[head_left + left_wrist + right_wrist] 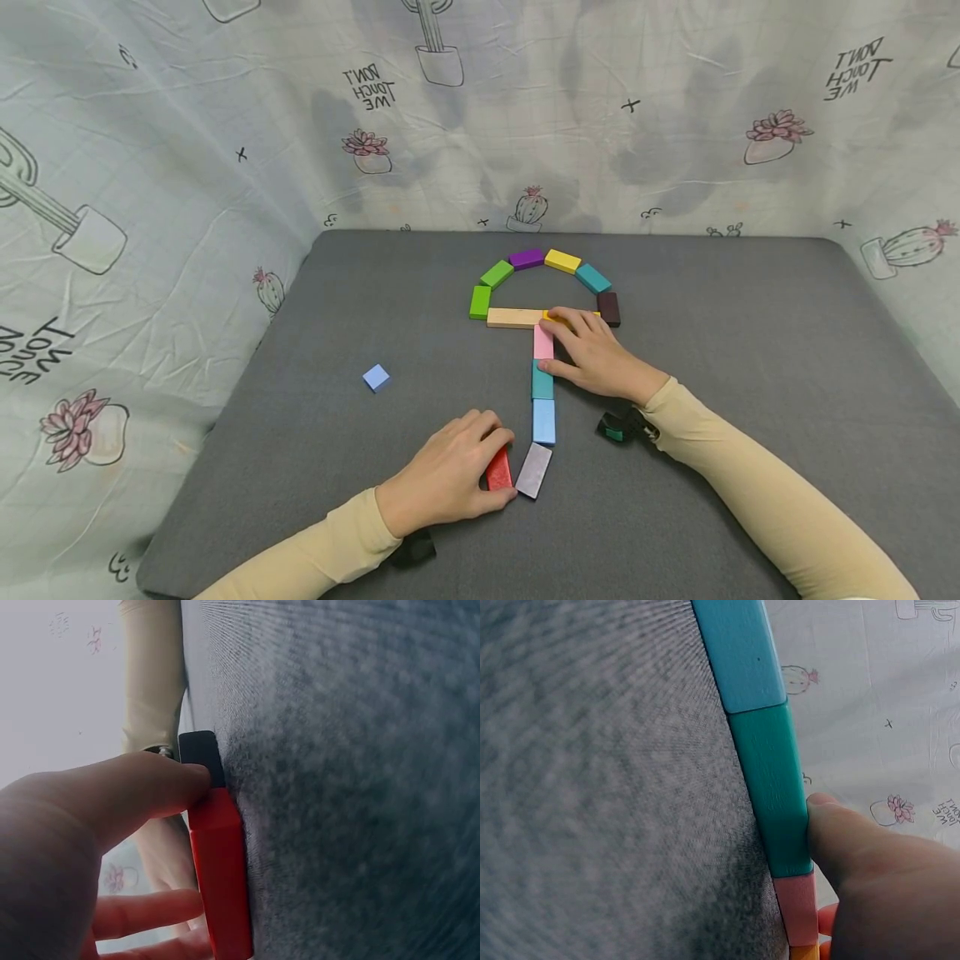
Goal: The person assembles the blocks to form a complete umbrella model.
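Note:
My left hand [450, 475] grips a red block [498, 472] between thumb and fingers on the grey table; the left wrist view shows the thumb on the near end of the red block [221, 877]. Just right of it lies a tilted lilac-grey block [534, 471]. Above that a column runs up through a light blue block [543, 421], a teal block [543, 385] and a pink block [543, 343]. My right hand [600, 358] rests over the column's top, thumb touching the teal block and fingertips by the pink one. Its fingers partly cover a yellow block [550, 315].
A wooden block [513, 318] lies left of the yellow one. Above them arch green [480, 302], purple [527, 259], yellow [562, 261], blue [593, 278] and dark brown [609, 308] blocks. A small blue block [377, 377] lies apart at left. Printed cloth [480, 167] hangs behind.

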The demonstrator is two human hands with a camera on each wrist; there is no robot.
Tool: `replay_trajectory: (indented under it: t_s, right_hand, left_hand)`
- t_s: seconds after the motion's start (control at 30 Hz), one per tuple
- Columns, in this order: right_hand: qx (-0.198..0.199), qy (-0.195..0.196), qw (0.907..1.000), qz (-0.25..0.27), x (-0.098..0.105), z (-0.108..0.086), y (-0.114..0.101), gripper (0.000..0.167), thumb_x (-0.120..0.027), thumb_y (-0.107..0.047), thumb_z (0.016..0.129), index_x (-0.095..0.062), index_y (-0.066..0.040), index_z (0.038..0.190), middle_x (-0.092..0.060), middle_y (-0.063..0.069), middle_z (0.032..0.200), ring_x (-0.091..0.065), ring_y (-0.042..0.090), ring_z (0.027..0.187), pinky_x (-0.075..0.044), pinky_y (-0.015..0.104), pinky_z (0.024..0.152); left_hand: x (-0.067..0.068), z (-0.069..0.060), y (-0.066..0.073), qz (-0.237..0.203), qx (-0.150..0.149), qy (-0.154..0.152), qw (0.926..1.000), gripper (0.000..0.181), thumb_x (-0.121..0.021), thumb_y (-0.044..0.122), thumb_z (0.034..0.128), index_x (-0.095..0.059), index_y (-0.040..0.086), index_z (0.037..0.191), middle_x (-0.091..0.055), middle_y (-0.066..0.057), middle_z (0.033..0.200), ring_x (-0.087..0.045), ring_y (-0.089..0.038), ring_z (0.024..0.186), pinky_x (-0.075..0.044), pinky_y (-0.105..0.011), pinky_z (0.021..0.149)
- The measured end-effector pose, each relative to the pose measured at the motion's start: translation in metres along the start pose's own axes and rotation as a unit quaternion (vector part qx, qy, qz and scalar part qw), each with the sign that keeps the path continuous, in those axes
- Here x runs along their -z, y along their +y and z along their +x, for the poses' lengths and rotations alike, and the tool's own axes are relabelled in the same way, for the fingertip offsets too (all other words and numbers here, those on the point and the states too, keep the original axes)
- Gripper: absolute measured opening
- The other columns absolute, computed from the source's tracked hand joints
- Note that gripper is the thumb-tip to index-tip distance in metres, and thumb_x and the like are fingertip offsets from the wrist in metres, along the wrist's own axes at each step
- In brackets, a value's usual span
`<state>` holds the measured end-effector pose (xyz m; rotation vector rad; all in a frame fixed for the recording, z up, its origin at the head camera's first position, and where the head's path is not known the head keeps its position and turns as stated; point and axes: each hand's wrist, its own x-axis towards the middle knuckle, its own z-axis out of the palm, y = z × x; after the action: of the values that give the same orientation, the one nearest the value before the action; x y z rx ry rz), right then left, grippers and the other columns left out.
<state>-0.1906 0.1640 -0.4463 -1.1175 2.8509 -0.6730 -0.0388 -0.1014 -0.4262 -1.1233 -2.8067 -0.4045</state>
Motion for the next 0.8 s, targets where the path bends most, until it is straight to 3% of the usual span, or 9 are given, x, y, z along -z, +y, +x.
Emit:
replay_trajectory:
  t_s: [0.3, 0.5, 0.67, 0.8]
  right_hand:
    - [0.005, 0.005, 1.0000, -0.005, -0.001, 0.000, 0.000, 0.067, -0.068, -0.040, 0.101, -0.047, -0.004, 0.154, -0.037, 0.020, 0.159, -0.035, 0.044, 0.142, -0.025, 0.064, 0.118]
    - [0.006, 0.007, 0.9999, -0.007, -0.002, 0.000, 0.001, 0.067, -0.068, -0.040, 0.101, -0.047, -0.004, 0.153, -0.037, 0.020, 0.159, -0.035, 0.044, 0.141, -0.025, 0.064, 0.118]
    - [0.004, 0.003, 1.0000, -0.005, -0.002, 0.000, 0.000, 0.067, -0.068, -0.040, 0.101, -0.047, -0.004, 0.154, -0.037, 0.020, 0.159, -0.034, 0.044, 0.142, -0.025, 0.063, 0.118]
    - [0.004, 0.001, 1.0000, -0.006, -0.001, -0.001, 0.000, 0.068, -0.067, -0.040, 0.101, -0.046, -0.004, 0.154, -0.037, 0.020, 0.159, -0.034, 0.043, 0.142, -0.025, 0.063, 0.118]
  left_hand:
    - [-0.001, -0.001, 0.000, 0.003, -0.002, 0.009, 1.0000, 0.051, -0.087, 0.046, 0.0794, -0.071, 0.012, 0.115, -0.060, 0.004, 0.104, -0.052, -0.010, 0.086, -0.049, -0.025, 0.073]
    - [0.000, -0.001, -0.001, -0.008, 0.011, -0.003, 0.9999, 0.056, -0.086, 0.049, 0.0799, -0.070, 0.012, 0.119, -0.061, 0.004, 0.108, -0.053, -0.010, 0.089, -0.049, -0.024, 0.074]
    - [0.012, -0.003, -0.011, -0.038, 0.058, -0.005, 0.9976, 0.062, -0.084, 0.054, 0.0823, -0.069, 0.012, 0.125, -0.062, 0.003, 0.116, -0.057, -0.011, 0.099, -0.054, -0.030, 0.084]
    - [0.028, -0.005, -0.030, -0.046, 0.105, 0.025, 0.9930, 0.058, -0.081, 0.051, 0.0865, -0.069, 0.011, 0.127, -0.064, 0.000, 0.120, -0.060, -0.016, 0.107, -0.055, -0.039, 0.090]
